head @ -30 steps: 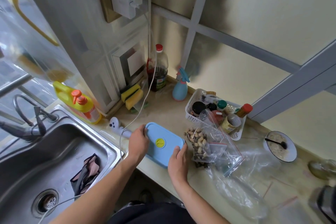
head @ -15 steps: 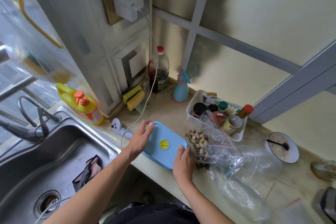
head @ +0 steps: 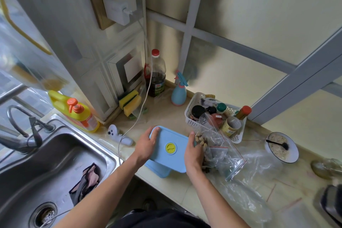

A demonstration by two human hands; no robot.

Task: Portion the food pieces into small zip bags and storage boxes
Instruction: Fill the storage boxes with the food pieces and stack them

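The blue storage box (head: 167,153) sits at the near edge of the worktop (head: 185,189), its lid with a yellow round valve facing up; the base shows only as a blue corner at 6 o'clock under the lid, and what lies inside is hidden. Its long axis runs from 10 o'clock to 4 o'clock, one short end toward the sink (head: 55,168). The left hand (head: 146,146) lies on the lid's 9 o'clock end, fingers nearly straight and close together, pressing flat along the rim. The right hand (head: 193,153) is at the 3 o'clock edge; its fingers curl over that rim, but their tips are hidden between box and bags, so whether they grip the lid or only touch it cannot be told. Just beside the box at 3 o'clock lie clear zip bags (head: 220,146), rumpled, with pale food pieces (head: 200,139) showing through one; how many bags there are is hard to make out. Beyond them at 1 o'clock stands a white basket (head: 192,114) of jars and bottles. Farther at 3 o'clock is a bowl (head: 294,152) with a dark spoon. At 9 o'clock a white controller (head: 118,135) rests near the sink.
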